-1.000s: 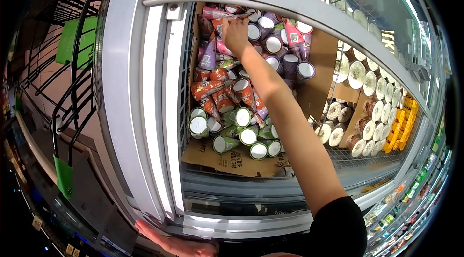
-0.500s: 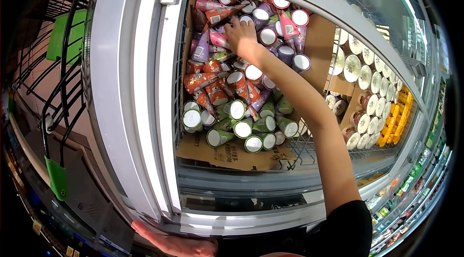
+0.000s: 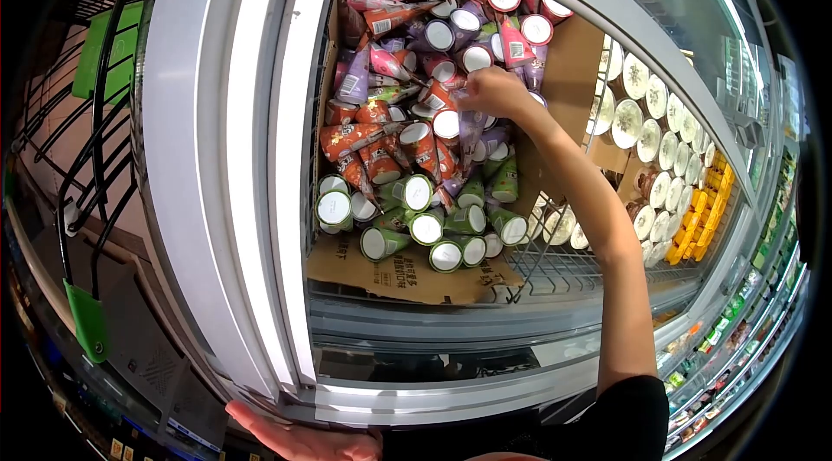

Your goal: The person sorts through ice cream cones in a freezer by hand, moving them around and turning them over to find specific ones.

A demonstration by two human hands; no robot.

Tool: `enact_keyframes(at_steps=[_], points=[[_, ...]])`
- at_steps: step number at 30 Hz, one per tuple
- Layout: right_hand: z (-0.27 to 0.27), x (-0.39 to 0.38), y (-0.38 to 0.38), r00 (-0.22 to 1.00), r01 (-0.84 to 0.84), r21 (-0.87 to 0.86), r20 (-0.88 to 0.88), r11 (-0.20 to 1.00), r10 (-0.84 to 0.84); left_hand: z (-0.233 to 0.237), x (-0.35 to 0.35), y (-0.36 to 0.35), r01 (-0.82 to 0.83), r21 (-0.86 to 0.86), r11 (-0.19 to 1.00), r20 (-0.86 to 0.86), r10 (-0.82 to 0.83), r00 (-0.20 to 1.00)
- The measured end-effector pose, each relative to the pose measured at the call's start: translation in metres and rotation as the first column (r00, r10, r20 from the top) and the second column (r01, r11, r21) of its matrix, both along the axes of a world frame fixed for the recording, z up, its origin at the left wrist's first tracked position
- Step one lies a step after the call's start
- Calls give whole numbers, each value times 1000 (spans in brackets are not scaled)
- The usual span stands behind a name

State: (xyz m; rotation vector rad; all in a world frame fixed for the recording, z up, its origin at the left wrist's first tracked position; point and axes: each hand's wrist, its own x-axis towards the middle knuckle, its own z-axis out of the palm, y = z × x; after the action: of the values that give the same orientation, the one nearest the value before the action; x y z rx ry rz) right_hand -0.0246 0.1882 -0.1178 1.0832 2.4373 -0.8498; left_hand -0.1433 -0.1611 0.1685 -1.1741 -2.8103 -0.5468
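Over the heap of wrapped ice cream cones (image 3: pixel 418 149) in the chest freezer, my right hand (image 3: pixel 496 93) is closed, with a purple cone (image 3: pixel 471 133) pinched at its fingers. The cone points down among red and green cones. Orange, pink, purple and green wrappers with round white lids surround it. At the bottom left, my left hand (image 3: pixel 303 442) lies by the freezer's front corner, fingers stretched out and holding nothing; part of it is cut off by the frame edge.
The freezer's grey frame (image 3: pixel 195 158) runs along the left. A cardboard flap (image 3: pixel 407 275) lies below the cones. To the right are round white-lidded tubs (image 3: pixel 628 123) and yellow packs (image 3: pixel 702 214). A black wire cart with green parts (image 3: pixel 87 322) stands at far left.
My right hand has moved right and down from the upper part of the heap and now has a purple cone. The view has shifted slightly. My left hand stays near the corner.
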Motion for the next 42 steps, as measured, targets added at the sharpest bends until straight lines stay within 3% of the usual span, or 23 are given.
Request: enact_keyframes(at_steps=[6, 9, 18, 21, 24, 27, 30, 31, 32, 35, 37, 38, 40, 42], points=[[9, 13, 16, 998, 0, -166, 63, 986, 11, -1, -6, 2, 14, 34, 999, 17, -14, 1000], [6, 26, 11, 995, 59, -261, -67, 963, -79, -2, -8, 1, 27, 49, 998, 30, -29, 999], [8, 29, 14, 996, 87, -333, 4, 939, -91, -2, -6, -2, 38, 79, 996, 51, -42, 998], [5, 37, 17, 991, 58, -372, -87, 926, -97, -2, -8, -2, 34, 76, 997, 46, -38, 998], [14, 38, 16, 959, 254, -568, 41, 782, -282, -2, -8, -4, 29, 78, 997, 47, -33, 998], [33, 32, 15, 962, 262, -542, 85, 799, -258, -2, -6, -4, 30, 80, 996, 52, -34, 998], [44, 38, 19, 972, 163, -262, -120, 951, -200, -2, 0, -5, 29, 78, 997, 64, -34, 997], [67, 30, 23, 957, 248, -312, -68, 917, -282, -2, 0, -4, 25, 84, 996, 60, -30, 998], [80, 27, 25, 932, 341, -248, -42, 907, -361, -2, 0, -3, 20, 90, 996, 56, -25, 998], [85, 23, 34, 917, 346, 79, -240, 935, -319, -6, -2, -3, 39, 137, 990, 62, -47, 997], [95, 7, 31, 906, 360, 228, -319, 905, -280, -4, -2, -1, 39, 130, 991, 65, -47, 997], [89, 3, 30, 918, 329, 349, -337, 877, -210, 2, 1, -2, -16, 13, 1000, 66, 15, 998], [63, -5, 31, 934, 272, 572, -351, 774, -69, 2, -4, -9, 38, 10, 999, 83, -39, 996], [36, -10, 32, 939, 277, 643, -338, 714, -61, 6, -3, -5, 40, -22, 999, 90, -38, 995]])
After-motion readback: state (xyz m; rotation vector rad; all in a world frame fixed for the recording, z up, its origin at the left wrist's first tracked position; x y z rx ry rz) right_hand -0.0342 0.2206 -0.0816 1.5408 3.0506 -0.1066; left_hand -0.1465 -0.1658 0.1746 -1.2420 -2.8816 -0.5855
